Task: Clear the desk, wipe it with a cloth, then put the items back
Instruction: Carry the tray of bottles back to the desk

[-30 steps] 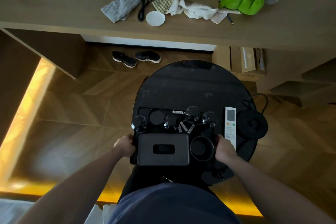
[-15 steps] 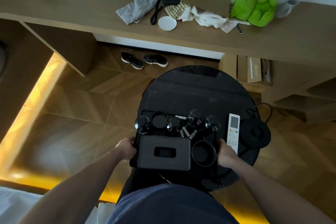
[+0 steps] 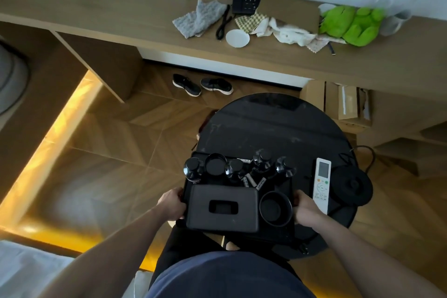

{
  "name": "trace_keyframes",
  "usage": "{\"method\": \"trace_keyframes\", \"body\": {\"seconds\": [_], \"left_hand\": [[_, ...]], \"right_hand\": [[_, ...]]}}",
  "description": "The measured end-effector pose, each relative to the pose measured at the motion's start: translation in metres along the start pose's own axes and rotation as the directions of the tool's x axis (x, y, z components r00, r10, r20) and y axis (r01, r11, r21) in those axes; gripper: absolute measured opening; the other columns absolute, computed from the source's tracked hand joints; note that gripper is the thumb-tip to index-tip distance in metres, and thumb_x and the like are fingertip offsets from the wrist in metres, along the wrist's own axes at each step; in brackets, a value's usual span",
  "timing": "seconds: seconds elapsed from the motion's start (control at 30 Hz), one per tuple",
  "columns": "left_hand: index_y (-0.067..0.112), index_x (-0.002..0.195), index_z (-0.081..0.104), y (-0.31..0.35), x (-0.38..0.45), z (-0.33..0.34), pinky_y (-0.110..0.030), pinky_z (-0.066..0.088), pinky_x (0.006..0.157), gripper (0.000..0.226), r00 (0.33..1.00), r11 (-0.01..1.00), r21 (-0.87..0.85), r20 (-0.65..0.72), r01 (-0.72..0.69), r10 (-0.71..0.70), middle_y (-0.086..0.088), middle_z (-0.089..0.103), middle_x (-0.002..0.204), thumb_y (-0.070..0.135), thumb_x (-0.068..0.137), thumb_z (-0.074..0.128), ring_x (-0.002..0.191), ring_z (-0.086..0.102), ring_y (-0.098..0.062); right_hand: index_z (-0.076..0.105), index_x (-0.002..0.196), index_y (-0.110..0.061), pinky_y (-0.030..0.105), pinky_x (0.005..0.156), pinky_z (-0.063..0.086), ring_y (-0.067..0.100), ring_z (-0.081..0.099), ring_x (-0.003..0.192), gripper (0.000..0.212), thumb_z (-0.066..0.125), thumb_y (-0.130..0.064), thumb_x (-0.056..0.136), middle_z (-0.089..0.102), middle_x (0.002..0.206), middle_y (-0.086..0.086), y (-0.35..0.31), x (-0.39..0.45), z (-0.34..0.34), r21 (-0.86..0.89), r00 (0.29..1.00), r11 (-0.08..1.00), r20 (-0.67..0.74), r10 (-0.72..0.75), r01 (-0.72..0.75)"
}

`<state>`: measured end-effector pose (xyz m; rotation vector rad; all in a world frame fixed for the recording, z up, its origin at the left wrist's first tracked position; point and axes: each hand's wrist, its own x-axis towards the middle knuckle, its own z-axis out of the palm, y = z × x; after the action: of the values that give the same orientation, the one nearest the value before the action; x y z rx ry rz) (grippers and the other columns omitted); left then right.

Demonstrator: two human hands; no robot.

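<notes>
Gripping black tray [image 3: 187,182] at both short ends: left hand [image 3: 170,204] curled on left edge, right hand [image 3: 305,208] on right edge. Tray at near edge of round table [image 3: 273,128], long axis left-right across me. I reckon lift next. Fingertips hidden under rim; tray's near edge lost against dark box [image 3: 223,208]. Remote [image 3: 321,184] just beside right hand.

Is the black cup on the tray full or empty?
Empty, as far as I can see. The black cup stands upright on the tray, and looking down into it shows only its dark inside, nothing in it.
</notes>
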<state>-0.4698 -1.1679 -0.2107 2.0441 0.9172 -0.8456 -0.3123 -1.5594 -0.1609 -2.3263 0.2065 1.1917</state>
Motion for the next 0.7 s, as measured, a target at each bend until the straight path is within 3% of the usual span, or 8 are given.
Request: {"method": "trace_keyframes", "body": {"seconds": [0.13, 0.27, 0.37, 0.47, 0.7], "left_hand": [[0.022, 0.093, 0.063, -0.008, -0.003, -0.015, -0.043, 0.064, 0.067, 0.032, 0.999, 1.000, -0.014, -0.041, -0.008, 0.008, -0.001, 0.072, 0.089, 0.016, 0.065, 0.048, 0.076, 0.072, -0.024], [0.026, 0.088, 0.061, -0.022, -0.004, -0.041, -0.041, 0.063, 0.069, 0.021, 0.997, 1.000, 0.002, -0.078, -0.009, 0.009, 0.002, 0.071, 0.087, 0.018, 0.071, 0.054, 0.076, 0.071, -0.023], [0.025, 0.085, 0.058, -0.034, -0.006, -0.064, -0.035, 0.056, 0.067, 0.014, 0.994, 0.999, 0.041, -0.109, -0.018, 0.023, 0.002, 0.069, 0.086, 0.018, 0.074, 0.056, 0.082, 0.067, -0.025], [0.025, 0.087, 0.057, -0.051, -0.008, -0.093, -0.031, 0.049, 0.065, 0.015, 0.993, 0.999, 0.037, -0.116, -0.014, 0.018, 0.002, 0.067, 0.087, 0.016, 0.074, 0.055, 0.085, 0.065, -0.026], [0.020, 0.096, 0.062, -0.098, -0.002, -0.176, -0.032, 0.051, 0.070, 0.025, 0.984, 0.999, 0.019, -0.171, -0.038, 0.041, 0.001, 0.068, 0.093, 0.014, 0.075, 0.051, 0.089, 0.064, -0.026]], "right_hand": [[0.053, 0.106, -0.023, 0.051, 0.076, 0.064, 0.029, 0.070, 0.087, 0.039, 0.077, -0.026, 0.075, 0.065, 0.103, 0.006, -0.018, 0.005, 0.010, -0.017, 1.000, 1.000, 0.006, -0.005, 0.005], [0.054, 0.114, -0.014, 0.049, 0.065, 0.064, 0.035, 0.073, 0.079, 0.037, 0.075, -0.012, 0.083, 0.066, 0.101, 0.013, -0.053, -0.001, 0.023, -0.004, 1.000, 1.000, -0.018, -0.015, 0.015], [0.055, 0.114, -0.013, 0.053, 0.066, 0.063, 0.036, 0.074, 0.079, 0.033, 0.071, -0.012, 0.086, 0.067, 0.101, 0.014, -0.082, -0.004, 0.035, -0.023, 0.999, 0.999, -0.023, -0.035, 0.034], [0.055, 0.114, -0.016, 0.050, 0.067, 0.064, 0.032, 0.074, 0.079, 0.031, 0.070, -0.014, 0.088, 0.066, 0.103, 0.010, -0.116, -0.007, 0.050, -0.036, 0.998, 0.998, -0.023, -0.055, 0.054], [0.056, 0.116, -0.016, 0.048, 0.067, 0.065, 0.031, 0.074, 0.081, 0.036, 0.075, -0.017, 0.085, 0.066, 0.105, 0.010, -0.200, -0.015, 0.095, -0.008, 0.994, 0.994, -0.026, -0.109, 0.108]]}}
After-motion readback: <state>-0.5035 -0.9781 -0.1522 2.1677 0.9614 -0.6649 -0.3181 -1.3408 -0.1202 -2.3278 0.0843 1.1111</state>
